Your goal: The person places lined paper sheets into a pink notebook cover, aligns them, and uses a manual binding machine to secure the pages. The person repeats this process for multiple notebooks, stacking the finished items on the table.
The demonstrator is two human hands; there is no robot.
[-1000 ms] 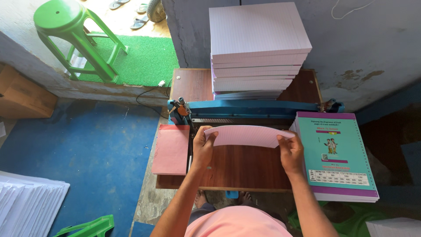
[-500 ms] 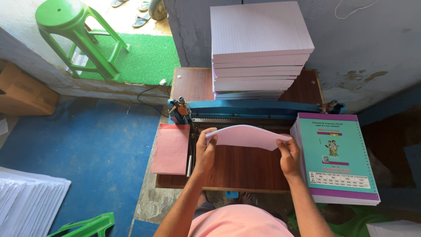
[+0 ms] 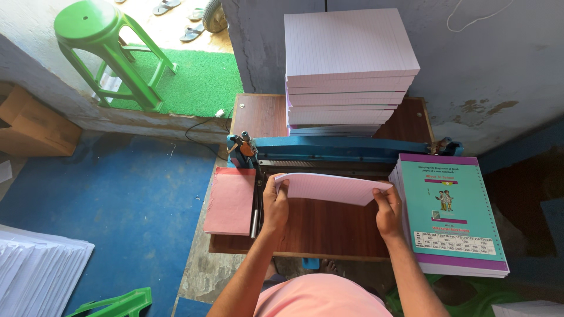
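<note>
While both hands grip a thin sheaf of pale pink ruled sheets (image 3: 332,188) over the brown wooden table (image 3: 329,229), the surroundings run from left to right as follows. At the far left lie a cardboard box (image 3: 35,126) and, lower down, a spread of white paper stacks (image 3: 38,273) on the blue floor (image 3: 123,205). Behind them stands a green plastic stool (image 3: 108,50) beside a green mat (image 3: 197,82). A pink board (image 3: 230,199) rests on the table's left edge.

Next comes the left hand (image 3: 275,204), closed on the sheaf's left end: its thumb lies on top near the corner and its fingers are curled beneath, so the paper sits pinched between them. The sheaf runs across at a slight tilt, bowed upward in the middle, held just above the table and just in front of the blue machine bar (image 3: 346,147). Behind that bar rises a tall pile of ruled paper blocks (image 3: 346,64).

The right hand (image 3: 389,212) clamps the sheaf's right end likewise, thumb over the edge, fingers wrapped under it. Just beside this hand, at the right, sits 1 stack of notebooks with teal and purple covers (image 3: 449,211), its near edge overhanging the table.
</note>
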